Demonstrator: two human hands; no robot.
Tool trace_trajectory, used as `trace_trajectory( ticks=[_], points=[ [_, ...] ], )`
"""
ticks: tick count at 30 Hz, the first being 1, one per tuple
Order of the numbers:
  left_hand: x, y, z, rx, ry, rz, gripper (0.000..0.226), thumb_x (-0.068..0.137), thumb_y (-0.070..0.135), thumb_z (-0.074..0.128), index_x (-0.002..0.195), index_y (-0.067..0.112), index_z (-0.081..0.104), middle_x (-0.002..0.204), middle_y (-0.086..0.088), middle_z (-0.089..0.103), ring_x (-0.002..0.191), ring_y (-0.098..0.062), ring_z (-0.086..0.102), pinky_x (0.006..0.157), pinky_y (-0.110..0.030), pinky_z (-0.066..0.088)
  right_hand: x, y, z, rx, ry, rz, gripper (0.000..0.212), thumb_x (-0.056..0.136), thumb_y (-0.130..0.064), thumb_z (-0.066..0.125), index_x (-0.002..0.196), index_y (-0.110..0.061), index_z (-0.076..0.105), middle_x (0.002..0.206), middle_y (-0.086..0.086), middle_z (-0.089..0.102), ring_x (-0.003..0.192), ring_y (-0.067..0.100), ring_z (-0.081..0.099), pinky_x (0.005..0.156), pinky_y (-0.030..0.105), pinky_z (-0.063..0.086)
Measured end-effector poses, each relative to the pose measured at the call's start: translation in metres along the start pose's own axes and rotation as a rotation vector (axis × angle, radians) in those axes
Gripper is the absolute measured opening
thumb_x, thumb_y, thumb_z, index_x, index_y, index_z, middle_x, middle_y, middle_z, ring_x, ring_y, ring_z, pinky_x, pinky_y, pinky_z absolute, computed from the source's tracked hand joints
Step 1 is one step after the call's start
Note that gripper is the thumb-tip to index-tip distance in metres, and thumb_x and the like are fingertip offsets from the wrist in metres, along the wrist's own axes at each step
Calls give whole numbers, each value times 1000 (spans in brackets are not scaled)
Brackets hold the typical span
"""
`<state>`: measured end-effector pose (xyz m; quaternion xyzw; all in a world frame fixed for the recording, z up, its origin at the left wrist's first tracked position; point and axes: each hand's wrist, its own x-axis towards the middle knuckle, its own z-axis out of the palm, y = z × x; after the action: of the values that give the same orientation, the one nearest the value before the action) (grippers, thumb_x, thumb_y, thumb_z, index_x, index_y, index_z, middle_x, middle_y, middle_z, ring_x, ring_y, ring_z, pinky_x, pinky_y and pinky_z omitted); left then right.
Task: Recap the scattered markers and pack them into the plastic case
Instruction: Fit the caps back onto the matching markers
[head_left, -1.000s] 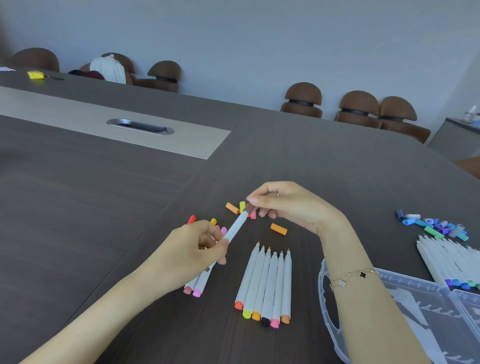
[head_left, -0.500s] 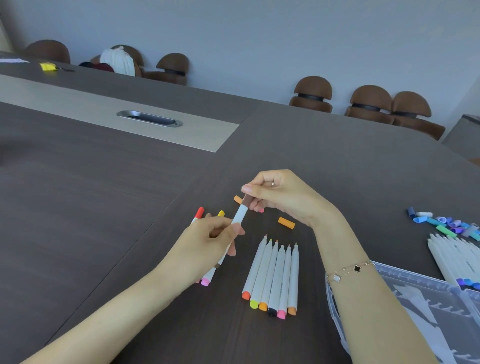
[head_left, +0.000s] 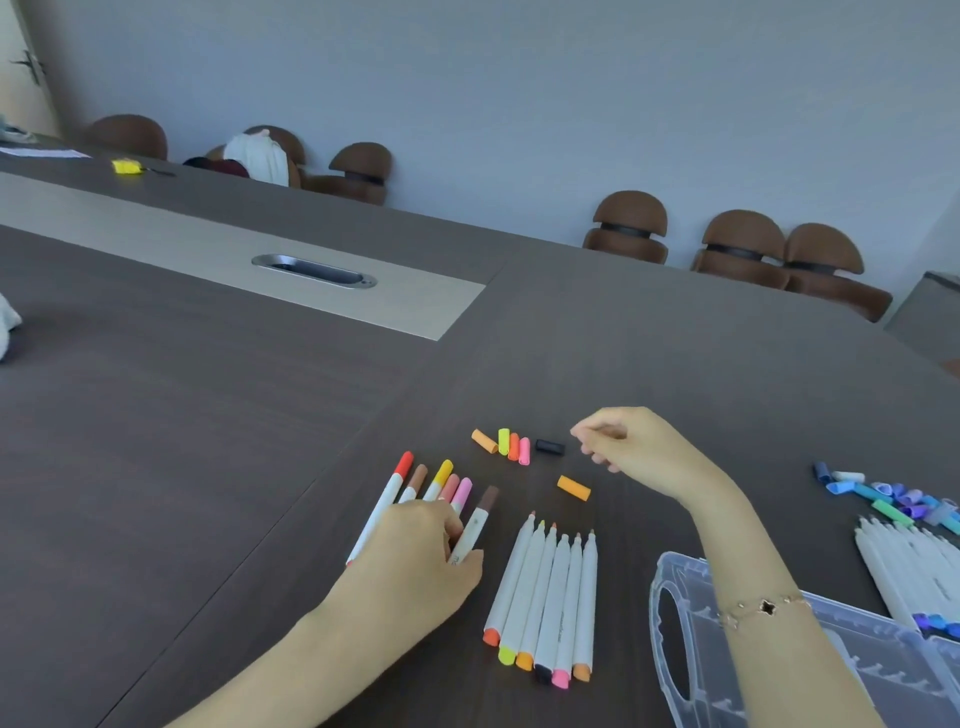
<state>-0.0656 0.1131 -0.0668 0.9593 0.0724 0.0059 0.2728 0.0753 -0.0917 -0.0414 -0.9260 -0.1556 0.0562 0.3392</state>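
Observation:
My left hand is shut on a white marker with a brown cap and holds it low beside a row of capped markers in red, brown, yellow and pink. Right of it lie several uncapped markers, tips pointing away from me. Loose caps in orange, yellow, red and pink sit beyond them, with a black cap and another orange cap. My right hand hovers just right of the black cap, fingertips drawn together, nothing in them. The clear plastic case lies open at bottom right.
A heap of blue, purple and green caps and a second bundle of uncapped white markers lie at the right edge. The dark table has a metal cable slot. Brown chairs line its far side.
The brown cap went onto the marker. My left hand lowered that marker beside the capped row. My right hand let go and moved right, next to the black cap.

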Motion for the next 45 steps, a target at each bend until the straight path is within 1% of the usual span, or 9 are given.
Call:
trace_trajectory(
  ticks=[3, 7, 11, 17, 26, 30, 38, 42, 45],
  points=[
    [0, -3, 0, -8, 36, 7, 28, 89, 37, 60, 114, 26, 55, 87, 11, 52, 70, -5, 53, 58, -7, 39, 4, 1, 5, -69, -27, -24, 18, 96, -26, 51, 98, -26, 68, 89, -18, 65, 85, 0, 61, 81, 23, 50],
    [-1, -5, -3, -12, 67, 92, 32, 90, 32, 60, 120, 32, 51, 97, 11, 48, 113, -10, 55, 85, -13, 44, 10, 1, 12, -126, -13, -55, 19, 95, -26, 53, 108, -28, 66, 100, -15, 62, 88, -4, 55, 70, 9, 39],
    [-4, 5, -3, -16, 8, 155, 16, 86, 44, 60, 100, 36, 62, 86, 19, 54, 79, -2, 56, 67, -6, 41, 9, -2, 13, -147, -15, -71, 21, 93, -29, 58, 113, -26, 65, 110, -12, 60, 105, 3, 56, 74, 10, 39],
    [-5, 17, 6, -56, -117, 88, 6, 85, 42, 62, 85, 36, 60, 78, 20, 56, 74, 0, 58, 58, -5, 38, 10, -14, 15, -240, -38, -108, 35, 91, -33, 61, 125, -25, 57, 138, -6, 50, 126, 12, 47, 97, 25, 40],
    [-3, 19, 3, 62, -156, -1, 8, 83, 31, 64, 88, 25, 60, 96, 10, 61, 75, -5, 58, 57, -8, 39, 28, -18, 28, -234, -189, -172, 53, 86, -39, 67, 132, -18, 53, 131, -1, 56, 120, 12, 52, 92, 25, 42],
    [-5, 17, 3, 15, -145, -24, 9, 81, 34, 66, 83, 27, 61, 81, 11, 61, 70, -4, 58, 58, -8, 42, 36, -11, 38, -229, -159, -174, 57, 82, -43, 70, 131, -17, 55, 127, 0, 57, 117, 12, 51, 96, 28, 46],
    [-7, 19, -5, -164, -86, -19, 8, 83, 32, 66, 80, 28, 60, 82, 11, 61, 63, -5, 55, 48, -5, 40, 36, -6, 47, -280, -18, -246, 34, 83, -45, 67, 110, -25, 66, 121, -4, 60, 114, 12, 50, 103, 42, 39],
    [-6, 14, -12, -299, -165, -77, 10, 83, 35, 65, 80, 26, 69, 83, 13, 66, 72, 0, 62, 57, -5, 40, 25, -8, 38, 58, 6, -141, 23, 85, -30, 67, 105, -21, 59, 121, -8, 58, 119, 11, 51, 97, 33, 41],
    [-8, 16, -22, -338, -222, -111, 18, 87, 32, 60, 77, 22, 71, 76, 12, 63, 37, 0, 47, 42, -6, 31, 13, -8, 22, 412, -39, -25, 26, 88, -18, 64, 111, -18, 53, 102, -1, 69, 97, 12, 67, 91, 31, 53]
  ],
)
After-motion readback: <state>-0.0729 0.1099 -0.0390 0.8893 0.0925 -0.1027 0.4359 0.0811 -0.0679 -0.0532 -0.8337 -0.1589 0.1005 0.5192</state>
